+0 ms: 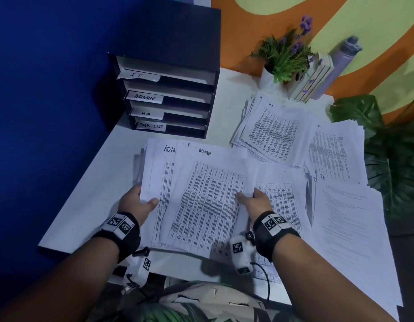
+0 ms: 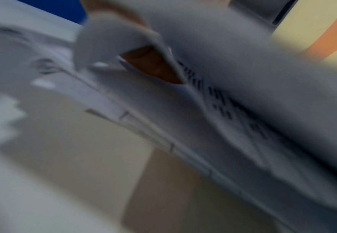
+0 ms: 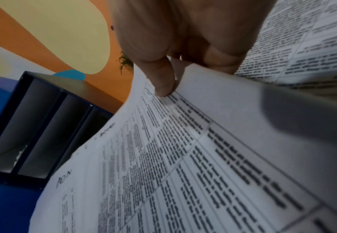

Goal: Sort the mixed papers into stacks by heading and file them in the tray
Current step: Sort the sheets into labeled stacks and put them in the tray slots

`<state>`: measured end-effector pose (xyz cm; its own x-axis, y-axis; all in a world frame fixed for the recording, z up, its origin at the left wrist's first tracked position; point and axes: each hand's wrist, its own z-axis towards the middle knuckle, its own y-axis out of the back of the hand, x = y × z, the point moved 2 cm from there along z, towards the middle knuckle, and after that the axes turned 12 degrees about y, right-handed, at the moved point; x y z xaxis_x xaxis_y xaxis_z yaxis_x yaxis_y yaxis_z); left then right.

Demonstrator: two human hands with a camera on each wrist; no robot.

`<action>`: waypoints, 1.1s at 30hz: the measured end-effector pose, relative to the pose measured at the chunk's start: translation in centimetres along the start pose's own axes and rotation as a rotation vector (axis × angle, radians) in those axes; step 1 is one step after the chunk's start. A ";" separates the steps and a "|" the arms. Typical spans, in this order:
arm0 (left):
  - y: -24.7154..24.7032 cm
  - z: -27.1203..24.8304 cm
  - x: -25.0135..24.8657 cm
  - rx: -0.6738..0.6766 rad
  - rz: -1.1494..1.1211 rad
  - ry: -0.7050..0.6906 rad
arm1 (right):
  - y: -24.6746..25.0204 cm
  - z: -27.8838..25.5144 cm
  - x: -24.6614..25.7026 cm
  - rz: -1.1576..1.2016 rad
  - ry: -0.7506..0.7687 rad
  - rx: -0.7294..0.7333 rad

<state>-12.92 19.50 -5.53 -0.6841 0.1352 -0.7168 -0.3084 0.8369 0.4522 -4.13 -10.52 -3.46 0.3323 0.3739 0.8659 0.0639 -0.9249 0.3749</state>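
Observation:
A loose stack of ADMIN papers (image 1: 201, 196) printed with tables lies tilted at the table's front. My left hand (image 1: 141, 203) grips its left edge, thumb on top. My right hand (image 1: 252, 198) pinches its right edge between thumb and fingers; the right wrist view shows the thumb (image 3: 161, 78) on the ADMIN papers (image 3: 163, 165). The left wrist view is blurred, with a finger (image 2: 153, 66) under the paper edges (image 2: 163, 126). The dark file tray (image 1: 168, 98) stands at the back left, slots labelled IT, ADMIN, H.R, TASK LIST.
An H.R pile (image 1: 271, 131) lies behind to the right, another pile (image 1: 333, 152) farther right and an IT pile (image 1: 345, 219) at the front right. A potted plant (image 1: 282, 56), books (image 1: 315, 77) and a bottle (image 1: 338, 66) stand by the wall. Large leaves (image 1: 391, 159) overhang the right edge.

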 end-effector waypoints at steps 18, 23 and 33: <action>-3.4 -1.1 -2.0 0.296 -0.274 0.122 | 0.2 -0.7 1.9 0.119 0.089 0.032; -3.8 -0.7 -3.2 0.127 0.124 -0.157 | 3.6 0.8 2.5 -0.120 0.157 -0.151; -3.2 -0.5 -0.2 0.088 0.934 -0.151 | 9.2 1.1 0.9 -0.786 0.086 -0.349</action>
<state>-12.12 16.50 -6.61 -0.5341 0.8322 -0.1490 0.3753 0.3914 0.8402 -2.17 -18.78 0.45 0.2401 0.9130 0.3297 -0.0522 -0.3270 0.9436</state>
